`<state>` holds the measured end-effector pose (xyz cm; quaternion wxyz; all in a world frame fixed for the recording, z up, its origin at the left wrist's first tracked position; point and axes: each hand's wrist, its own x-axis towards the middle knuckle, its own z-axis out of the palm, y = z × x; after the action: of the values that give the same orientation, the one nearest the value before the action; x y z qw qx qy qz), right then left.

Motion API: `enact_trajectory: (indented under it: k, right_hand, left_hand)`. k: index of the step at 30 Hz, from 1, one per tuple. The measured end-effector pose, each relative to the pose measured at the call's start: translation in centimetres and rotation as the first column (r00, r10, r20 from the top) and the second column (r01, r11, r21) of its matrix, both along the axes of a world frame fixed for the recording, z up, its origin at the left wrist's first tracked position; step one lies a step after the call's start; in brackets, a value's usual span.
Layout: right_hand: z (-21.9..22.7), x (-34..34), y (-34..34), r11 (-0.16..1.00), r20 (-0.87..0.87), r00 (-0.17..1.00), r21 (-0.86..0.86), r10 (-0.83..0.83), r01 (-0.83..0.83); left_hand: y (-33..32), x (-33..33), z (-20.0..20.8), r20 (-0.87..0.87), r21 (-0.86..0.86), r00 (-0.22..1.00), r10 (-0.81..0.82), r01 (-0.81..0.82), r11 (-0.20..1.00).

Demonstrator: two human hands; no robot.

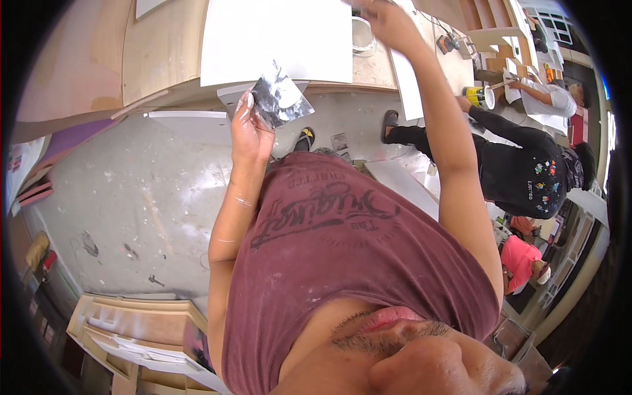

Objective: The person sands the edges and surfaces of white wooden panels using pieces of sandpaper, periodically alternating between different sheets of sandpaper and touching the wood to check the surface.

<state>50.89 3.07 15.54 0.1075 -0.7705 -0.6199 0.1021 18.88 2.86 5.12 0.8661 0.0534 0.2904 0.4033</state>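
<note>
My left hand (249, 137), smeared with white on its fingers, is closed on the edge of a shiny silver square plate (275, 105). White paste-like smears lie on the plate's surface. It is tilted over the front edge of a white panel (276, 39) on the workbench. My right arm reaches far forward, and my right hand (388, 26) is at the top edge of the view, blurred and partly cut off. Beside it stands a round whitish container (363, 36). Something dark shows by the fingers; whether they grip it is unclear.
A narrow white board (407, 72) and an orange-black power tool (447, 43) lie on the bench. At right, a person in black (520, 164) stands near a yellow-black can (479, 97); others work beyond. Wooden cabinet frames (141, 342) stand behind at left. The grey floor (145, 217) is stained.
</note>
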Motion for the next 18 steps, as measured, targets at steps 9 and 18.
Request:
enact_trajectory:
  k: [9, 18]
  right_hand:
    - [-3.2, 8.0, 11.4, 0.994, -0.031, 0.994, -0.021, 0.102, -0.103]
    - [-2.9, 6.5, 11.9, 0.994, 0.04, 0.997, -0.095, 0.064, -0.06]
  left_hand:
    - [0.1, 0.2, 0.7, 0.012, 0.012, 1.0, -0.012, 0.012, 1.0]
    - [0.1, 0.1, 1.0, -0.009, 0.003, 1.0, -0.021, 0.021, 1.0]
